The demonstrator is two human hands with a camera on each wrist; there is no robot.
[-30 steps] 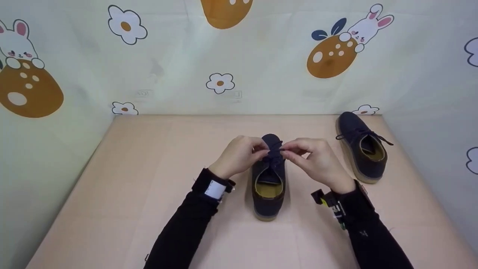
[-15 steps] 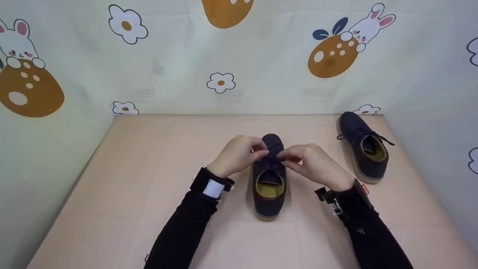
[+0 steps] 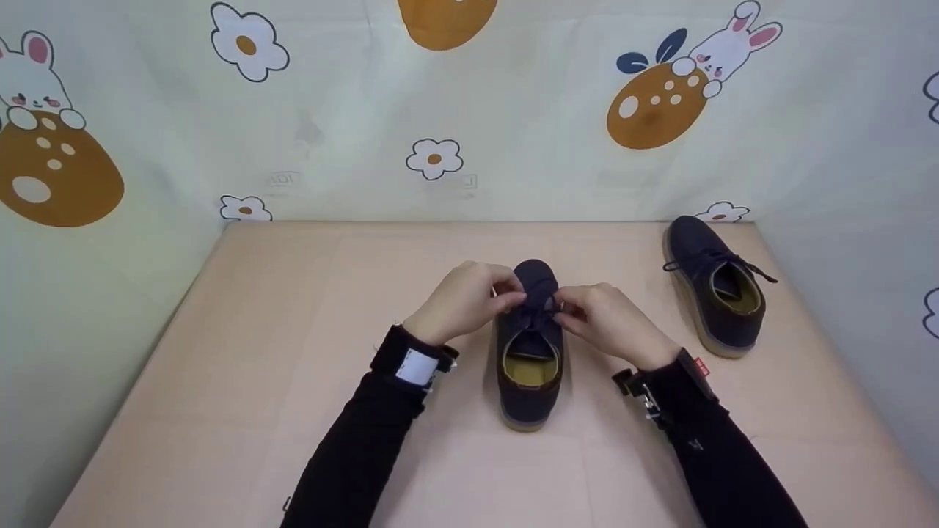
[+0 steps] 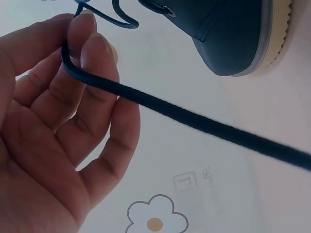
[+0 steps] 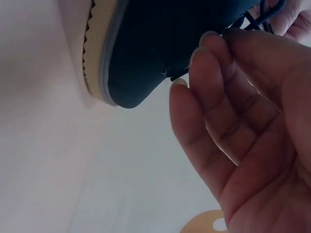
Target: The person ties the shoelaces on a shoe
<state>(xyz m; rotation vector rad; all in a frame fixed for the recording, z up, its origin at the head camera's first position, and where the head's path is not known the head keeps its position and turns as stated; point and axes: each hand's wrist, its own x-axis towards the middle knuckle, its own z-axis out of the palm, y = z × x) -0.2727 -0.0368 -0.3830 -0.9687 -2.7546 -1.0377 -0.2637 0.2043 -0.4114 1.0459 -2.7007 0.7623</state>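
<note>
A dark navy lace-up shoe [image 3: 530, 411] with a tan sole stands upright, toe pointing away, between both hands. At its left side the left hand [image 3: 458, 304] pinches the shoelace [image 4: 194, 119] between thumb and fingertips; a long free end trails across the palm side in the left wrist view. On the other side, the right hand [image 3: 616, 323] pinches a part of the lace [image 5: 265, 18] over the tongue, thumb and index finger meeting. A small loop shows by its fingertips in the head view. The fingers partly hide the knot area.
The second navy shoe [image 3: 715, 293], its lace tied in a bow, stands at the back right of the pale table [image 3: 293, 440]. A light curtain [image 3: 513, 95] printed with rabbits and flowers closes off the back and sides.
The right hand has dropped from level with the left fingertips toward the shoe opening, then shifted slightly right and away. The left hand has hardly moved. The shoe has stayed in place.
</note>
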